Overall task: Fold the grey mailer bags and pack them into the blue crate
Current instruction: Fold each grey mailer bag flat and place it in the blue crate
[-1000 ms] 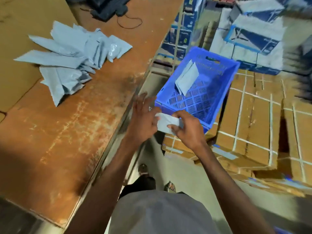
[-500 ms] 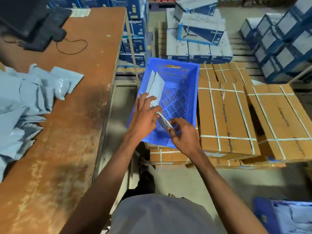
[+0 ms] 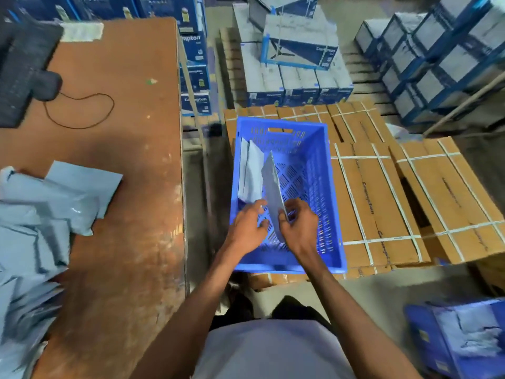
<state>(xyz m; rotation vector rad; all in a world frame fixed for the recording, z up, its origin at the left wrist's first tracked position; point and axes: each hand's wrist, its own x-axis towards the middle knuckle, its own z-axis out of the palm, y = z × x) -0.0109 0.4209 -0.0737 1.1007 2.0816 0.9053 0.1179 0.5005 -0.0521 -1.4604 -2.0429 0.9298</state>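
Both hands reach into the blue crate (image 3: 332,187), which sits on strapped brown cartons (image 3: 382,198) beside the wooden table (image 3: 117,165); the right hand (image 3: 299,228) pinches the near edge of a folded grey mailer (image 3: 272,181) that stands on edge inside the crate, while the left hand (image 3: 247,228) lies just beside it with fingers loosely spread (whether they touch the mailer I cannot tell). More folded mailers (image 3: 250,170) lean against the crate's left wall; the unfolded heap (image 3: 41,222) lies on the table's left.
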